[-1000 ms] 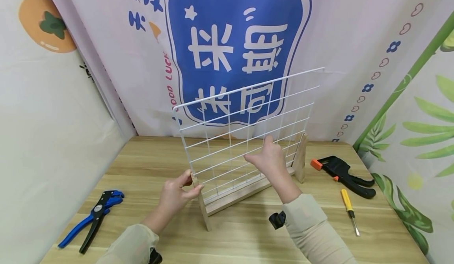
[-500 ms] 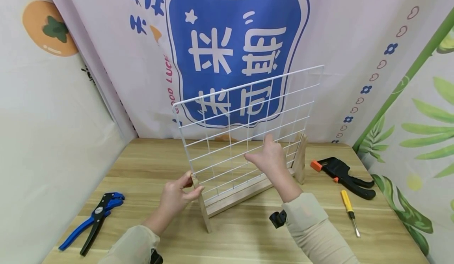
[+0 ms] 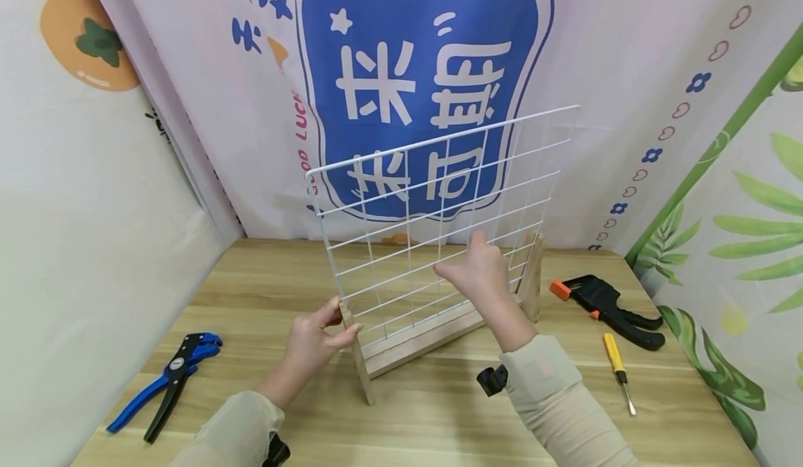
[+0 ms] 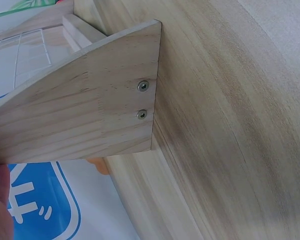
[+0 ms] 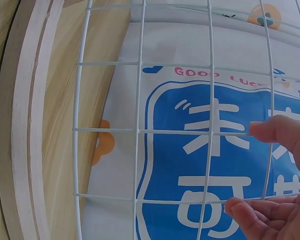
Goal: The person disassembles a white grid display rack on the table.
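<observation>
Left hand (image 3: pixel 306 347) is pinching the end piece (image 3: pixel 357 360); right hand (image 3: pixel 484 277) (thumb and fingers spread) is touching the wire grid (image 3: pixel 408 230). We should be seating it squarely.

Even light is brightening tabletop (image 3: pixel 263 286), soft shadow lying by right sleeve (image 3: pixel 555 390); left wrist view looking dimmer (slightly greyish), right wrist lens bowing wooden rail (image 5: pixel 24 125).
</observation>
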### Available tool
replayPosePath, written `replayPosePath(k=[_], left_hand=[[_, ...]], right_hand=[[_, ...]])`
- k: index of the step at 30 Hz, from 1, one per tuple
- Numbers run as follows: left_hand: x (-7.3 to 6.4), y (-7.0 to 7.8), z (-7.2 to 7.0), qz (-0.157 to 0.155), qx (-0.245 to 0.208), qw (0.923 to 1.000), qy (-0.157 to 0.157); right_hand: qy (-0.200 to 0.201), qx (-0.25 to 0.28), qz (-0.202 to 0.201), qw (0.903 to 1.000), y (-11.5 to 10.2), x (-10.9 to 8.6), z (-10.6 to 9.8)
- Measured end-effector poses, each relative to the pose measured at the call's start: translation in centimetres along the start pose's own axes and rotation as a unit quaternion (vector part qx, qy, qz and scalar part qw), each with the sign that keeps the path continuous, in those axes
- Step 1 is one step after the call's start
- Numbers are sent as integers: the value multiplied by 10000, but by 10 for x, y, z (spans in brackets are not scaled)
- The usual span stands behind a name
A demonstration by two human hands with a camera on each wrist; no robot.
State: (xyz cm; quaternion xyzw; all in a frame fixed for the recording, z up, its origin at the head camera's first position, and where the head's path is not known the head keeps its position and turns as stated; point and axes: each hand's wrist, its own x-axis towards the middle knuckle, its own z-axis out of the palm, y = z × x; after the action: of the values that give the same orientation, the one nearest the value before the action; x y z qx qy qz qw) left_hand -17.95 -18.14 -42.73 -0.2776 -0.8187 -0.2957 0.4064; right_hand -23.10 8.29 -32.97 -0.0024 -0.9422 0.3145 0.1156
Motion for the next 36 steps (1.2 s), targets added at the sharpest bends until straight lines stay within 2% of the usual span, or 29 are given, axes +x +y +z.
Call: replayPosePath(k=[14, 24, 36], left_hand=[[0, -2, 1, -34, -184, 9998, -45], [-1, -1, 1, -46, -63, 10000, -14], [0, -1, 1, 77, 14, 10000, 35]], right_hand=[[57, -84, -17, 9999, -3, 3, -6], [74, -39, -63, 9999, -4, 3, -8], [193, 41, -164, 9997, -8, 2, -13]])
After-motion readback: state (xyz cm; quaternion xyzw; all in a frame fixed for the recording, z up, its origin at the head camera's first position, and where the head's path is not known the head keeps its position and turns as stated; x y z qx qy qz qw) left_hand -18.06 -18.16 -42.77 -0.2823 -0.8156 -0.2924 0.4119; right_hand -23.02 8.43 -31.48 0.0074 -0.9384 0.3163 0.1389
